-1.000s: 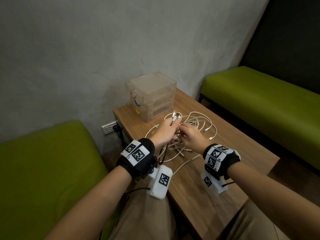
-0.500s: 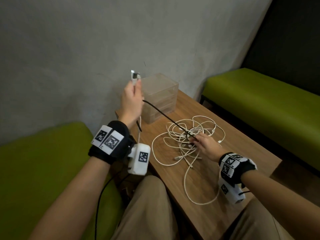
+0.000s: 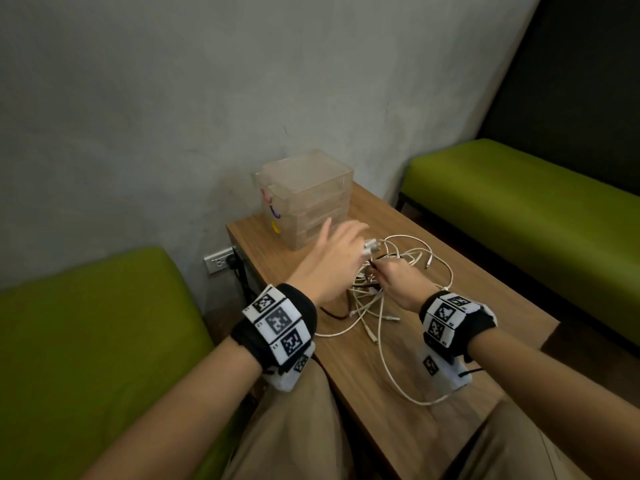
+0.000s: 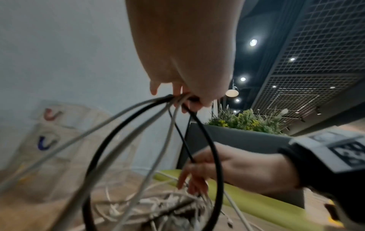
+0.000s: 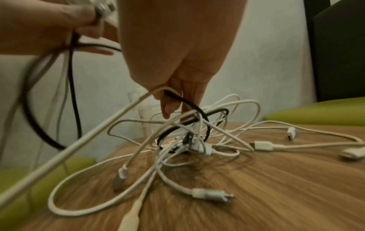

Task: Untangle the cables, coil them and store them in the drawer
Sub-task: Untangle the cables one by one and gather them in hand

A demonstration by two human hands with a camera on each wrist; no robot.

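Here the left hand [image 3: 332, 261] grips a bunch of white and black cables [image 4: 138, 132], plugs poking toward the drawers [image 3: 306, 199]; the right hand [image 3: 398, 282] seemingly pinches a black cable [image 5: 189, 106] above the tangle [image 5: 193, 143] on the table [image 3: 450, 393].

A wall socket [image 3: 220, 260] sits between green benches [image 3: 104, 341], with a planter [image 4: 247, 123] behind.

No readable text, wrist bands [image 3: 277, 320] bear only coded squares
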